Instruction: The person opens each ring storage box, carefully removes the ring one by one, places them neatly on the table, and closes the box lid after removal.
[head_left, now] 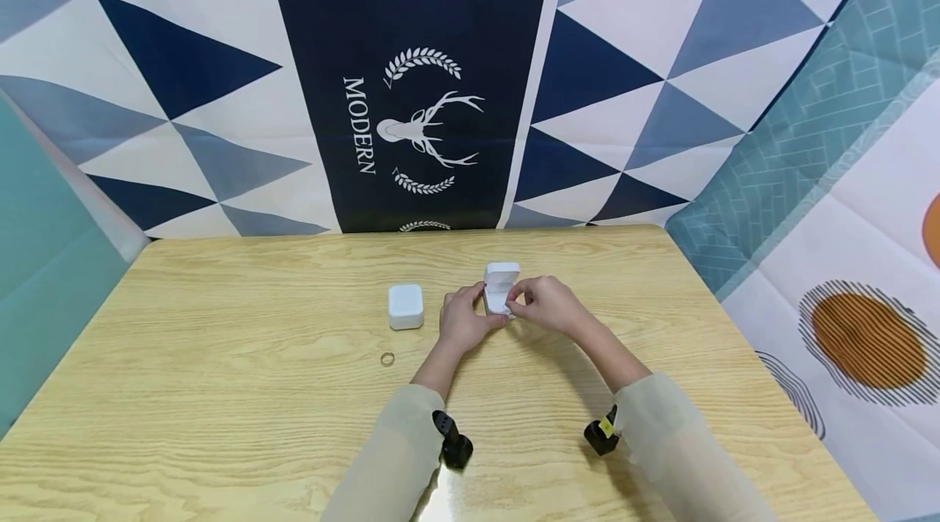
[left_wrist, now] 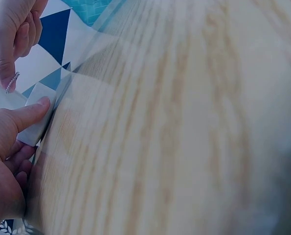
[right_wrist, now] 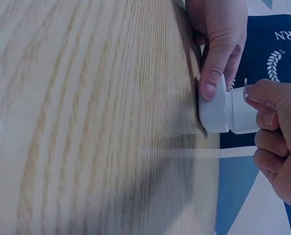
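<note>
A white ring box stands on the table with its lid raised. My left hand grips the base of this box, thumb along its near side and fingers round the left. Between thumb and forefinger, my right hand pinches a silver ring set with small sparkling stones. In the right wrist view that ring is just above the box's base, in front of the lid. The left wrist view also catches the ring at the right fingertips. The slot inside the box is hidden by the hands.
Left of my hands sits a second white ring box, closed. Nearer me lies a gold-coloured ring on the wooden table. A patterned cloth hangs along the table's far edge.
</note>
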Demonstrator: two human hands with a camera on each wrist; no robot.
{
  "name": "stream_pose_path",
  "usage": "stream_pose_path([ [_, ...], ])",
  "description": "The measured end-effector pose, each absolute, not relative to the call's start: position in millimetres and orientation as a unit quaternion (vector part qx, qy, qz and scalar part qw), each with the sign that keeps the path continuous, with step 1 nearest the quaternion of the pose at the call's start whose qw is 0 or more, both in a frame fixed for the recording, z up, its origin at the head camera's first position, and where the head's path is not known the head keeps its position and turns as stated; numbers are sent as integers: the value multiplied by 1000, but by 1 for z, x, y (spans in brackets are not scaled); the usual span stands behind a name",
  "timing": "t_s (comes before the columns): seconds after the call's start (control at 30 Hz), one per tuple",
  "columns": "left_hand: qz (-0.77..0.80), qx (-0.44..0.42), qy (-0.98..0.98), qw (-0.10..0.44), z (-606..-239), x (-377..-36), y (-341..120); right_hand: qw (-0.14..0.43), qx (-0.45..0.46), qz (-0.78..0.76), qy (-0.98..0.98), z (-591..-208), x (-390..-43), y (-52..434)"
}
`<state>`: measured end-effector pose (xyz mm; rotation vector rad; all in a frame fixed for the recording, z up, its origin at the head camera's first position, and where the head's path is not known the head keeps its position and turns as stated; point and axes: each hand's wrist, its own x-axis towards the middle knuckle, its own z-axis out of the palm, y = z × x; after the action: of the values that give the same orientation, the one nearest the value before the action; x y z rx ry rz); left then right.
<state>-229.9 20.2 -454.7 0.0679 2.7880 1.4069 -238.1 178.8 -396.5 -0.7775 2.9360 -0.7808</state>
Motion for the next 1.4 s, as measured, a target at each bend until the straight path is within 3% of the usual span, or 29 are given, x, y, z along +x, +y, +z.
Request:
stream_pose_path([
  [1.4, 448, 26, 894, 0, -455, -232, 20, 30, -278, -271, 921, -400, -226, 174],
])
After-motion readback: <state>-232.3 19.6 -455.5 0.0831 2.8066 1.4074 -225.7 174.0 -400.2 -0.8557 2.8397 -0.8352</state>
